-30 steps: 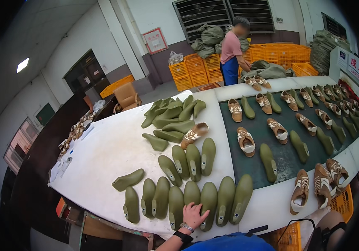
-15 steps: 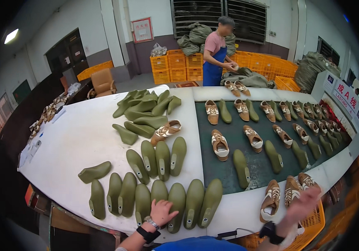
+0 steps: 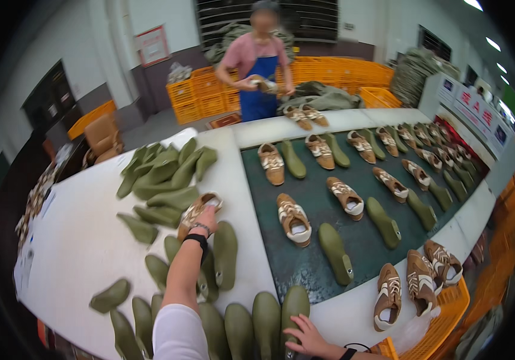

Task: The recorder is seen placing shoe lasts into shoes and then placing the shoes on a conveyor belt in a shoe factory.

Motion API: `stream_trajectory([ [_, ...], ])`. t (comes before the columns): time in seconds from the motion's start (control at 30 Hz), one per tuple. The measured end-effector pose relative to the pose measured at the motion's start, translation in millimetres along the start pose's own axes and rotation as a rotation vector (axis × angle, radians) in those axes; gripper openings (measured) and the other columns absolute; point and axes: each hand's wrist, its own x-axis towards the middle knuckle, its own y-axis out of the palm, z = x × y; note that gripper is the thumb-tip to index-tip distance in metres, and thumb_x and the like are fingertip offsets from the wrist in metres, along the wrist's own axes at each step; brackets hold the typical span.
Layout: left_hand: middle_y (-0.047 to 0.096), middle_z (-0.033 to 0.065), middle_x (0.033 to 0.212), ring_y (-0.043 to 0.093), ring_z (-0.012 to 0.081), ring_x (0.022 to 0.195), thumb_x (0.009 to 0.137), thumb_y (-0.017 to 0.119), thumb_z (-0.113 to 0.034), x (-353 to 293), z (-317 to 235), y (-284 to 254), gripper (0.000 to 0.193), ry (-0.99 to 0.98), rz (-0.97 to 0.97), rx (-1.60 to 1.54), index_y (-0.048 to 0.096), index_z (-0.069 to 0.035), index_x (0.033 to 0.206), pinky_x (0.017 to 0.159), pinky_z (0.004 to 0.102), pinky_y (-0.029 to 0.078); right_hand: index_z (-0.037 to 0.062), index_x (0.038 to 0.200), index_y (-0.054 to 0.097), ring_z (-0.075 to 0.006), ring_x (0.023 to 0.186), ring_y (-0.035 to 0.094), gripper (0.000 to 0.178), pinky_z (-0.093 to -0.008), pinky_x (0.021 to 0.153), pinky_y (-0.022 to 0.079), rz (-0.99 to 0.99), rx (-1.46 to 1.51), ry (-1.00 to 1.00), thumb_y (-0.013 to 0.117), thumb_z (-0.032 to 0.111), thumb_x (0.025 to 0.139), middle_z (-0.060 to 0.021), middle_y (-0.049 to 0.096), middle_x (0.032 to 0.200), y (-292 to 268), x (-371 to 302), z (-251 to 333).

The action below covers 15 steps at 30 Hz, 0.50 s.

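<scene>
My left hand [image 3: 207, 218] reaches far over the white table and grips a brown sneaker with white stripes [image 3: 190, 215] near its ankle opening; the arm hides part of the rows behind it. Fingers spread, my right hand [image 3: 307, 337] is at the lower end of an olive-green shoe last [image 3: 295, 306], the rightmost of the near row. More lasts [image 3: 225, 255] stand in a second row beside my left forearm. Beyond the sneaker lies a loose heap of green lasts [image 3: 164, 165].
To the right, a dark green conveyor belt [image 3: 269, 252] carries rows of sneakers and lasts. Several sneakers [image 3: 388, 297] stand on the near ledge beside an orange crate [image 3: 449, 318]. Across the table a person in a blue apron [image 3: 259, 78] holds a shoe. Orange crates [image 3: 341, 72] line the wall.
My left hand has gone from the near row of lasts forward to the brown sneaker. My right hand has moved left from the ledge sneakers to the end last. The co-worker has turned this way.
</scene>
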Motion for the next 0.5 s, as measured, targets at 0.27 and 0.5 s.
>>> stream_trajectory([
  [0.27, 0.039, 0.0178, 0.134, 0.046, 0.0322, 0.118, 0.083, 0.047, -0.020, 28.1, 12.5, 17.9, 0.038, -0.231, 0.349, 0.420, 0.053, -0.004, 0.117, 0.094, 0.0417, 0.041, 0.0111, 0.110, 0.055, -0.0396, 0.120, 0.037, 0.039, -0.0469, 0.097, 0.035, -0.025, 0.079, 0.077, 0.064, 0.032, 0.078, -0.0205, 0.041, 0.128, -1.9, -0.4, 12.6],
  [0.5, 0.057, 0.0163, 0.096, 0.060, 0.0351, 0.079, 0.078, 0.054, -0.010, -30.2, -2.3, -60.9, 0.015, 0.242, -0.192, 0.419, 0.058, -0.002, 0.089, 0.067, 0.0457, 0.049, 0.0185, 0.120, 0.049, -0.0370, 0.124, 0.032, 0.049, -0.0472, 0.094, 0.037, -0.123, 0.036, 0.019, 0.059, 0.044, 0.080, -0.0164, 0.035, 0.134, 36.7, -7.7, -15.6],
])
